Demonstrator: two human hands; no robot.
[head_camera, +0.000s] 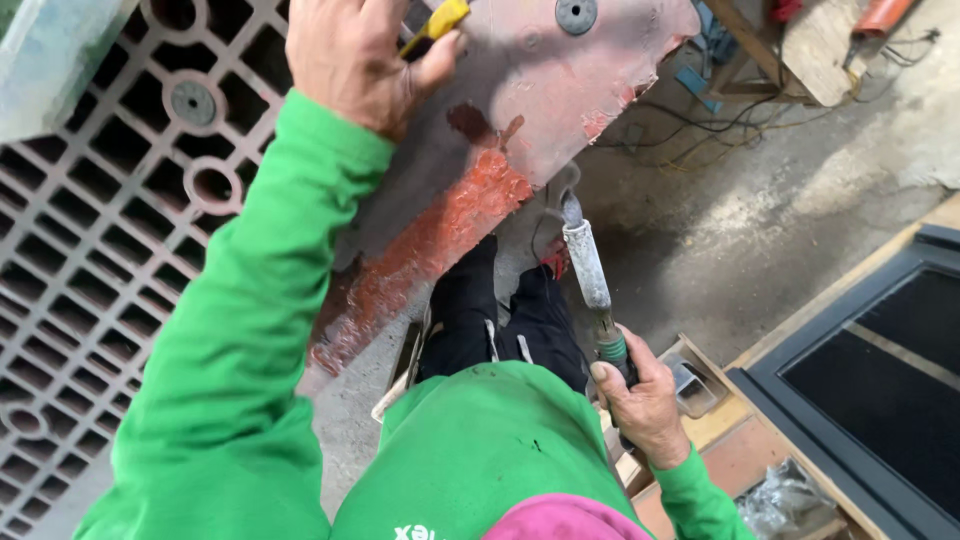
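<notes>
Grey paint-crusted tool (587, 262), green-collared

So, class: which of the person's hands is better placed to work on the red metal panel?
Probably the left hand: it rests on the red panel gripping a yellow-handled tool. The right hand holds a long tool low, off the panel.

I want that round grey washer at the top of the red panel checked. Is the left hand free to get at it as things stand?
Probably, though not freely: the left hand rests on the red panel beside the washer with nothing between them, but it already grips a yellow-handled tool.

Paint-crusted tool (590, 275), yellow-handled tool (436, 24)
</notes>
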